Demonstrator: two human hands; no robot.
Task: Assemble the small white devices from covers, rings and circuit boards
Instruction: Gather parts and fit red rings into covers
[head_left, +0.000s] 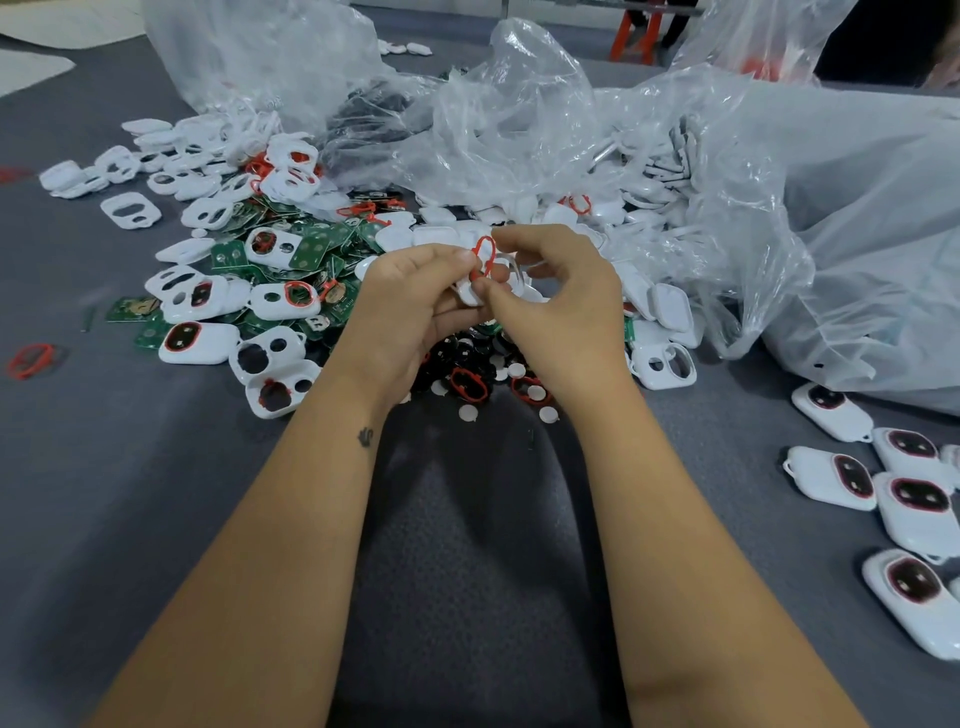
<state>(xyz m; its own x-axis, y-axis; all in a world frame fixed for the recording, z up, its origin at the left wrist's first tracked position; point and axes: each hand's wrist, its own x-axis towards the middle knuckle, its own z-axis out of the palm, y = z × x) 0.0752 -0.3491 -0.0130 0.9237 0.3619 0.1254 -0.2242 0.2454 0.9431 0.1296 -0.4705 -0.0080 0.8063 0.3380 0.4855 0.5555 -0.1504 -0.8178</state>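
Both hands meet above the pile in the middle of the grey table (130, 493). My left hand (410, 301) grips a white cover (470, 293), mostly hidden by the fingers. My right hand (561, 291) pinches a red ring (484, 254) between thumb and forefinger, right at the cover. Loose white covers (130, 209) lie spread to the left. Green circuit boards (311, 249) are heaped among them. More red rings (470, 384) and small white discs (467, 413) lie on black parts just below my hands.
Crumpled clear plastic bags (519, 119) with more white parts fill the back and right. Several closed white devices with red-rimmed windows (852, 478) lie at the right edge. A stray red ring (31, 359) sits far left. An orange stand (636, 36) is at the back.
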